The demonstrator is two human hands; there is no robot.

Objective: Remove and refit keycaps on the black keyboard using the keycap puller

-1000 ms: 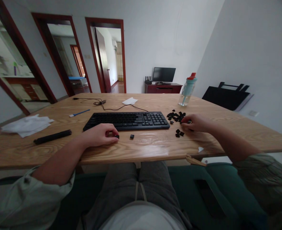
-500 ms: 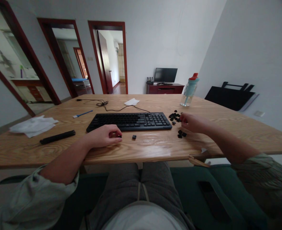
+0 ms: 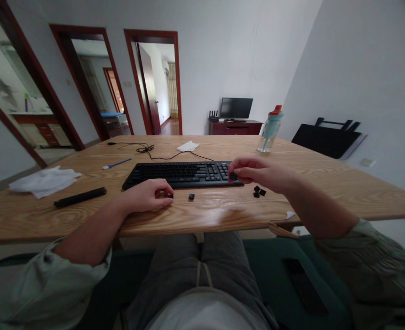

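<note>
A black keyboard (image 3: pixel 175 175) lies across the middle of the wooden table. My right hand (image 3: pixel 257 174) is raised over the keyboard's right end, pinching a black keycap (image 3: pixel 233 176) between thumb and fingers. At the keyboard's front left edge, my left hand (image 3: pixel 150 195) rests on the table, fingers curled round a small black keycap (image 3: pixel 170 196). One loose keycap (image 3: pixel 191 196) sits on the wood between the hands. Below my right hand lie several more keycaps (image 3: pixel 256 194). The larger pile beyond that hand is hidden behind it.
Left on the table (image 3: pixel 202 215) are a black rod-like item (image 3: pixel 80 197), white tissues (image 3: pixel 44 181) and a blue brush (image 3: pixel 117 164). Behind the keyboard run its cable (image 3: pixel 175 157) and a tissue (image 3: pixel 188 146). A water bottle (image 3: pixel 269 133) stands at the back right.
My right hand has moved left from the keycap pile to above the keyboard's right end, with a keycap in its fingers. My left hand stays in place.
</note>
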